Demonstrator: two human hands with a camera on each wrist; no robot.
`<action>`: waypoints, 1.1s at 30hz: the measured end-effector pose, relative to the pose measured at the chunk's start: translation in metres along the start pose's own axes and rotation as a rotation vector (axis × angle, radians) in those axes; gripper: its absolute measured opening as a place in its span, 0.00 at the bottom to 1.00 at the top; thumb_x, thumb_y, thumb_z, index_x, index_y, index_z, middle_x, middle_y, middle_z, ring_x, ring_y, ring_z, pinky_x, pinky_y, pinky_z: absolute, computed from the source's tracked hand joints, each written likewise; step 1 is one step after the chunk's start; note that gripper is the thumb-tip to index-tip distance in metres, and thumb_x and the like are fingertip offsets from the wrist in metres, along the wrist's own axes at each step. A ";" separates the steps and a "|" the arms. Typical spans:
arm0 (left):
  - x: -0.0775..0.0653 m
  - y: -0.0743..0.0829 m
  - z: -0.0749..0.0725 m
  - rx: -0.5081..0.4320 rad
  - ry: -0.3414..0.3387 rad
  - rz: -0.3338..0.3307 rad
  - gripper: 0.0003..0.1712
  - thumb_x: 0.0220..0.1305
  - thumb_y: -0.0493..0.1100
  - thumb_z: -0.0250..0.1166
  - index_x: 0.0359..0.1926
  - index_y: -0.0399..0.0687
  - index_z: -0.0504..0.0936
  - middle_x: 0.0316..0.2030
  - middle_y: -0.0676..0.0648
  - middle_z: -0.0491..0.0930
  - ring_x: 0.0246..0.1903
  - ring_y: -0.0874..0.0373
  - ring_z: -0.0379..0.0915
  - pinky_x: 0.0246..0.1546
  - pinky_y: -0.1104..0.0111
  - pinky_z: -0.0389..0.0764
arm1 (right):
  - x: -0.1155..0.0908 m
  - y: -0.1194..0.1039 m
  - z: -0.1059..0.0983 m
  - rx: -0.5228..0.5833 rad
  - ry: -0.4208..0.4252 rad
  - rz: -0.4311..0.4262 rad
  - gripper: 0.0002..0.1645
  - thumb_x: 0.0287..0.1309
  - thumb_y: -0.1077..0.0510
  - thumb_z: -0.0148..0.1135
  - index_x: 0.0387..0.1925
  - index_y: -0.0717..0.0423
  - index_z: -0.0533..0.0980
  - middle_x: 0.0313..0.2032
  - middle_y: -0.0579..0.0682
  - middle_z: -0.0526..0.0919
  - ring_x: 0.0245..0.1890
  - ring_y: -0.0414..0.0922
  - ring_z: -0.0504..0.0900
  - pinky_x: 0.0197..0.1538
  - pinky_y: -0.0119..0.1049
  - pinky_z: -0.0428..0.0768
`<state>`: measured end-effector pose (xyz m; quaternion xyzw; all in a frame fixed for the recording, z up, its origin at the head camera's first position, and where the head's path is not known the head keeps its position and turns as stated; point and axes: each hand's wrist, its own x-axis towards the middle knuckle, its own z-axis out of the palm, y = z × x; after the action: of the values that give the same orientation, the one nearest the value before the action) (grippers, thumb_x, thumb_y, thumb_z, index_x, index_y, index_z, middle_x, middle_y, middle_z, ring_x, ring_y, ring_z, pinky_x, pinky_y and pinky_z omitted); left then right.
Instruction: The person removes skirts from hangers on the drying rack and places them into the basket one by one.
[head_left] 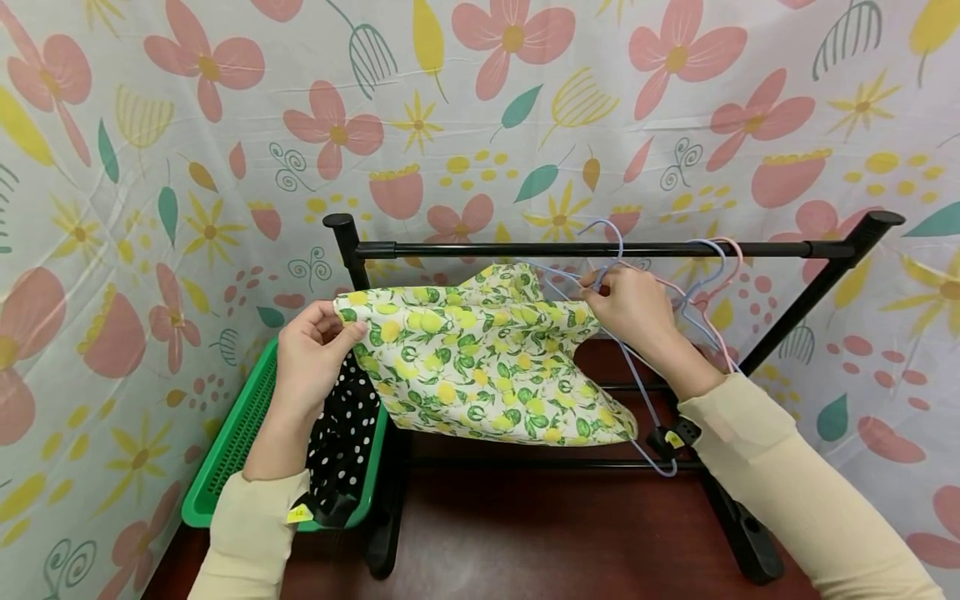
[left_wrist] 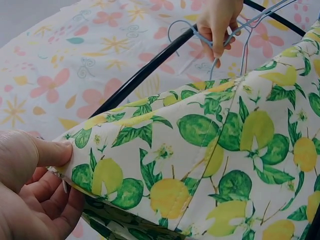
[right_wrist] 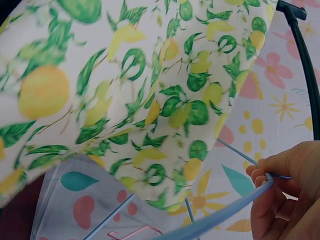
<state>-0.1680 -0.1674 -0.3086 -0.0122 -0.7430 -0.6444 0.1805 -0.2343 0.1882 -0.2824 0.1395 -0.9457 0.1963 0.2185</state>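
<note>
My left hand [head_left: 306, 362] pinches one end of a white garment [head_left: 480, 367] printed with lemons and green leaves, thumb on top in the left wrist view. The cloth stretches sideways between my hands, its wider part hanging down. Gripped at the neck below its hook, a light blue hanger [head_left: 636, 379] is in my right hand [head_left: 633, 312]. The hook [head_left: 619, 237] rises in front of the rack's bar. One hanger arm runs to the cloth and is partly hidden by it; a lower corner sticks out past the cloth's right edge.
A black garment rack [head_left: 487, 249] stands on the dark red table [head_left: 562, 533]. A blue hanger [head_left: 723, 267] and a pink hanger [head_left: 738, 262] hang at its right. On the left, a green basket [head_left: 198, 500] holds black polka-dot cloth [head_left: 345, 433]. A floral curtain [head_left: 247, 175] surrounds everything.
</note>
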 end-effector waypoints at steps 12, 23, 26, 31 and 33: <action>0.007 0.007 -0.008 0.014 0.005 0.065 0.07 0.56 0.35 0.66 0.35 0.45 0.77 0.29 0.59 0.81 0.33 0.65 0.77 0.35 0.77 0.78 | -0.002 0.000 -0.003 -0.010 0.015 -0.015 0.30 0.58 0.58 0.57 0.02 0.52 0.64 0.31 0.53 0.85 0.06 0.41 0.52 0.13 0.31 0.51; 0.012 0.020 -0.018 -0.026 0.011 0.113 0.07 0.55 0.33 0.66 0.35 0.44 0.77 0.29 0.58 0.81 0.33 0.64 0.77 0.34 0.77 0.77 | 0.000 0.000 -0.005 0.002 -0.005 -0.011 0.26 0.58 0.57 0.56 0.05 0.52 0.70 0.35 0.52 0.85 0.05 0.41 0.52 0.13 0.31 0.51; 0.013 0.023 -0.022 0.018 0.021 0.129 0.07 0.56 0.33 0.65 0.34 0.45 0.76 0.28 0.58 0.80 0.31 0.64 0.76 0.33 0.77 0.76 | 0.001 -0.001 -0.006 0.000 0.007 -0.017 0.25 0.56 0.58 0.56 0.04 0.51 0.70 0.33 0.51 0.86 0.06 0.41 0.54 0.13 0.32 0.52; 0.014 0.028 -0.030 0.094 0.080 0.160 0.05 0.56 0.33 0.65 0.33 0.44 0.77 0.25 0.59 0.80 0.27 0.63 0.75 0.27 0.76 0.73 | 0.001 -0.001 -0.006 -0.015 0.027 -0.009 0.17 0.54 0.58 0.56 0.12 0.52 0.79 0.26 0.51 0.84 0.08 0.43 0.58 0.14 0.33 0.54; 0.015 0.031 -0.035 0.040 0.115 0.168 0.05 0.54 0.31 0.66 0.32 0.42 0.78 0.24 0.56 0.81 0.26 0.62 0.75 0.26 0.76 0.74 | 0.001 0.000 -0.006 -0.031 0.043 -0.005 0.14 0.53 0.58 0.57 0.17 0.54 0.82 0.22 0.51 0.82 0.09 0.44 0.61 0.14 0.34 0.56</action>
<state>-0.1652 -0.1989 -0.2716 -0.0340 -0.7406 -0.6115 0.2764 -0.2334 0.1904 -0.2768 0.1344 -0.9433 0.1839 0.2416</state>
